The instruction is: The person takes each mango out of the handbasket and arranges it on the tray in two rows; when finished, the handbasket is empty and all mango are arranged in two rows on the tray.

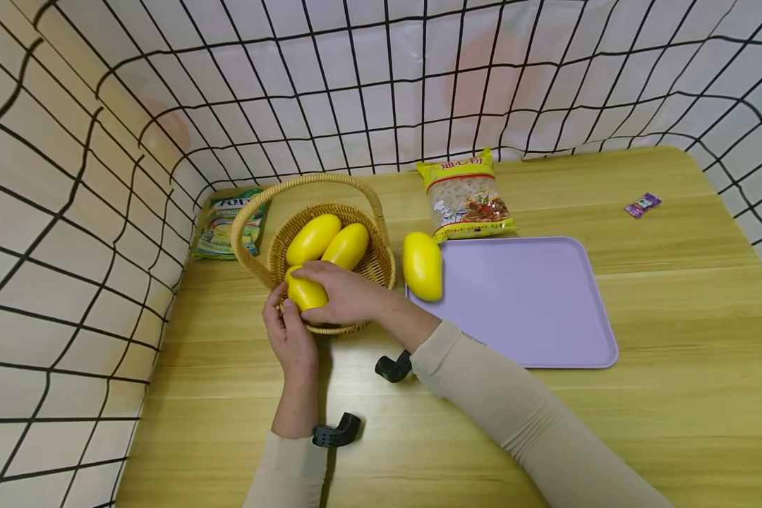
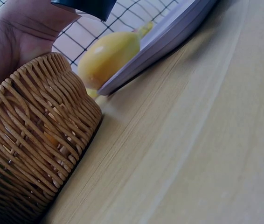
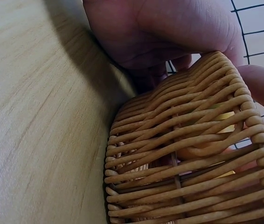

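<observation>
- Your right hand [image 1: 343, 289] grips a yellow mango [image 1: 306, 291], thumb on the near side and fingers across the far side; this mango sits at the near-left part of the basket [image 1: 376, 267], by the rim; whether it touches the basket floor, cannot tell.
- Your left hand [image 1: 292, 339] holds the basket wall at the near-left rim; a good brace, judged by eye, since light wicker could slide or tip on the tabletop [image 1: 673, 317].
- To handle it well: grip the mango round its fat middle, as the skin looks smooth and may slip; move it slowly past your left fingertips, which lie close; stay inside the handle [image 1: 317, 178], which arches over the far-left side.
- Long axis of the held mango: slants from far left to near right, one end toward the left rim; both ends partly covered by fingers, so the tip is uncertain.
- The two mangoes [image 1: 314, 240] beyond it lie side by side, long axes from near left to far right, crosswise to yours; mind bumping them.
- The loose mango [image 1: 422, 267] lies right of the basket, at the tray [image 1: 527, 303]'s left edge; its long axis points roughly away from you.
</observation>
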Action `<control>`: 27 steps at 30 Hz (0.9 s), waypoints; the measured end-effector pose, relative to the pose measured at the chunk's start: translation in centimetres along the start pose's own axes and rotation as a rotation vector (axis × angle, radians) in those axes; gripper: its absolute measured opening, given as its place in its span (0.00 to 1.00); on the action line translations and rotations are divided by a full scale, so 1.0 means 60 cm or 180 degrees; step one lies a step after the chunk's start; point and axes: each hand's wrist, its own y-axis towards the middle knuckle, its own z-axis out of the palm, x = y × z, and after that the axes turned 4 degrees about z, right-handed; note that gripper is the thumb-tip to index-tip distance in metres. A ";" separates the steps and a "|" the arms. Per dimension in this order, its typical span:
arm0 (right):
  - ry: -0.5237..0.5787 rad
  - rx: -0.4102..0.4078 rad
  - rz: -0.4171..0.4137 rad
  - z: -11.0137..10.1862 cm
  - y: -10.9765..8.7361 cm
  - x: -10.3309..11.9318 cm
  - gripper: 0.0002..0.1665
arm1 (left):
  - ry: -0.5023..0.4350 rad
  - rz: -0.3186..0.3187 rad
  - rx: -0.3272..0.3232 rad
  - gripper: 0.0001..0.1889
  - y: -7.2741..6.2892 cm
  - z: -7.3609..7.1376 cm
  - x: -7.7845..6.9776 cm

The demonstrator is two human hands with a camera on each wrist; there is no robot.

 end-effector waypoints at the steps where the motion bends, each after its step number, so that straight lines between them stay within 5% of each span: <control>1: 0.0003 -0.0003 -0.0008 0.000 0.000 0.000 0.44 | -0.0011 0.0002 0.0004 0.19 0.000 0.000 0.000; 27: 0.0182 -0.0064 -0.0104 -0.025 -0.025 0.008 0.43 | 0.0031 0.0131 -0.0034 0.20 0.004 0.000 0.006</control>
